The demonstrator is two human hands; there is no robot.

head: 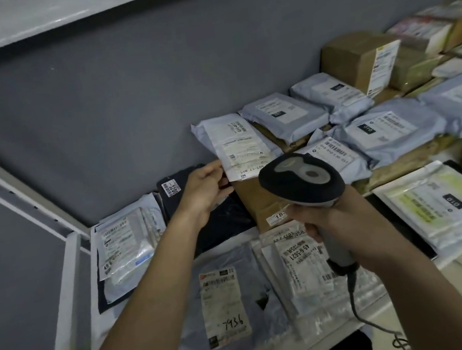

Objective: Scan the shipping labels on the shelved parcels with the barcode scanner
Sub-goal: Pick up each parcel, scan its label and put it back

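Grey wall is backing the white shelf (69, 272) you are facing, crowded with parcels. Your left hand (200, 189) is pinching the corner of a grey mailer (237, 141), tilting its shipping label (243, 151) up, while your right hand (329, 217) is gripping the barcode scanner (302, 180), its head just beside that label.

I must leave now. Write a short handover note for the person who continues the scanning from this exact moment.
Right hand grips the barcode scanner, head aimed toward the shelf back.
Left hand pinches the lower edge of the long shipping label on a grey mailer bag lying on a cardboard box.
Done: cannot tell which labels are already scanned.
Left: scan this label, then the other parcels along the shelf.
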